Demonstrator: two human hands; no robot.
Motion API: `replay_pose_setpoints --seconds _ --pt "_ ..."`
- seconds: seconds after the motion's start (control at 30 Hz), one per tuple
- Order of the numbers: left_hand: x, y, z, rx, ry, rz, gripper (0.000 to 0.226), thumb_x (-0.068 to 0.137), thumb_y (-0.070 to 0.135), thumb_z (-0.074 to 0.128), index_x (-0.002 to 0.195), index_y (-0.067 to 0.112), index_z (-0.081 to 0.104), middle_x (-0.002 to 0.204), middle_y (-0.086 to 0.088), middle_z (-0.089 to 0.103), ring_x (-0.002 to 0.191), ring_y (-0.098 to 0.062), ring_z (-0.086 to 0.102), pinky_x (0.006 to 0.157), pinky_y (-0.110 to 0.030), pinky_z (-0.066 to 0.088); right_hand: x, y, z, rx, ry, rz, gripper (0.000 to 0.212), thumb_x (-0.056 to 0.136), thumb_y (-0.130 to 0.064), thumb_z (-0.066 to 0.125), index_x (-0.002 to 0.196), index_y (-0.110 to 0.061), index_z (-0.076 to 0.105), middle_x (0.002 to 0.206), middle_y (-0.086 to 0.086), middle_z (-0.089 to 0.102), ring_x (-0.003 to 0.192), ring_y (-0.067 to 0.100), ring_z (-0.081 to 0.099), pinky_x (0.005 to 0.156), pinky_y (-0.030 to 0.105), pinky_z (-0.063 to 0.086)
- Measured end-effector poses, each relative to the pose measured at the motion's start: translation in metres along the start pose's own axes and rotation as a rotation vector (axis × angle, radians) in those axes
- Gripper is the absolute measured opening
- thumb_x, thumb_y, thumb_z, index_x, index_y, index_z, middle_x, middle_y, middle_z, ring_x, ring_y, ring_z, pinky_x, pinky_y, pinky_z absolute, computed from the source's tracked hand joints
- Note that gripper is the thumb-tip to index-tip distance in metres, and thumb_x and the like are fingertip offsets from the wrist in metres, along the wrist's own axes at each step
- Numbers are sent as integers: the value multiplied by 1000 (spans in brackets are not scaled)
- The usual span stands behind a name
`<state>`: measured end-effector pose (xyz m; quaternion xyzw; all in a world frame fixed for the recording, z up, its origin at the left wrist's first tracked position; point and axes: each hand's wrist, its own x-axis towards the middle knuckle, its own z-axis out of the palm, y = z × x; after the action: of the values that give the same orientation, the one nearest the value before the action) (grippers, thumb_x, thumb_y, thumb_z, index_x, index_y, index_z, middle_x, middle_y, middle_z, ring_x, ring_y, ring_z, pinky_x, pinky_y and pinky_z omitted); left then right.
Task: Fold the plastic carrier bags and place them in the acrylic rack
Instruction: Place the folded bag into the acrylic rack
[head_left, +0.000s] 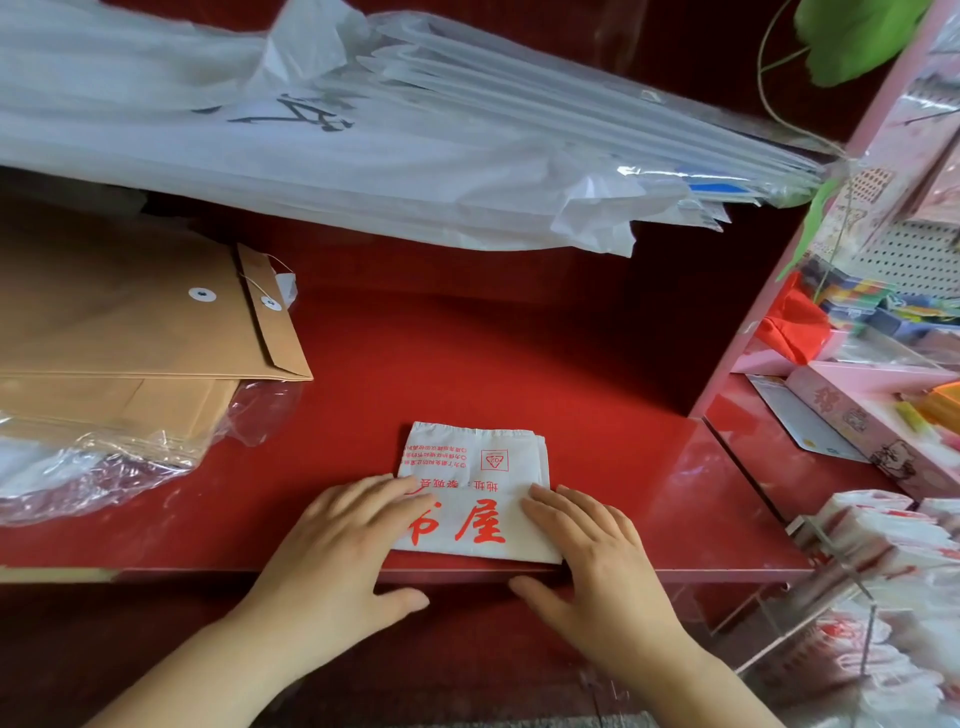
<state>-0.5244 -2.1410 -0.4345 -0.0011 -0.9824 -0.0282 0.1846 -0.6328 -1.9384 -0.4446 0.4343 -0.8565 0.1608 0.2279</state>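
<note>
White bag (480, 470), folded squarish, lettering upright, under left hand (337, 540) and right hand (589, 551).

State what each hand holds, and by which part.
Nothing is gripped: left hand and right hand press flat on the folded carrier bag, at its sides.

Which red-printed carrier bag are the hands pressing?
The folded bag on the red counter, under the left hand and right hand; the other bags sit in the acrylic rack.

Folded carrier bag (475, 496), large red 屋, upside-down 地址; triangle sign reading 02
</note>
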Motion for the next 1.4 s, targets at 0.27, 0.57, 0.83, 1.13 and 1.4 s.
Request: replay_pose_setpoints --seconds 0.27,0.57,0.83,1.13,1.4 --pt "-11 -6 -14 -477 95 -145 33 59 53 56 91 54 61 89 37 56 92 9 48 71 -8 38 0 10 -18 514 -43 164 38 68 -47 52 105 -39 56 96 -45 54 103 -19 45 89 12 34" --pt "5 -1 -1 -439 292 -417 50 69 53 47 80 13 75 62 1 69 58 -27 64 52 -34 50 5 -4 -10 614 80 417 37 75 -26 60 105 -43 47 59 -19 56 63 3 53 86 45 42" --pt "29 17 -10 -172 135 -581 22 92 35 50 109 26 61 85 4 68 84 -21 63 65 -25 30 9 -10 5 106 280 229 30 78 -25 42 90 -21 69 64 -15 60 74 11 41 75 23 28" --pt "18 8 3 -42 62 44 58 87 67 18 120 28 45 123 0 59 119 -16 38 103 -35 19 1 -4 6 -92 98 106 64 59 -71 44 100 -24 56 114 5 62 115 26 39 96 43 25" --pt "6 0 -5 -179 9 149 59 50 45 63 107 35 47 99 19 65 97 1 45 86 -16 31 0 3 3 178 129 -19 30 62 -45 56 86 -30 46 92 -12 67 97 6 49 86 26 34"
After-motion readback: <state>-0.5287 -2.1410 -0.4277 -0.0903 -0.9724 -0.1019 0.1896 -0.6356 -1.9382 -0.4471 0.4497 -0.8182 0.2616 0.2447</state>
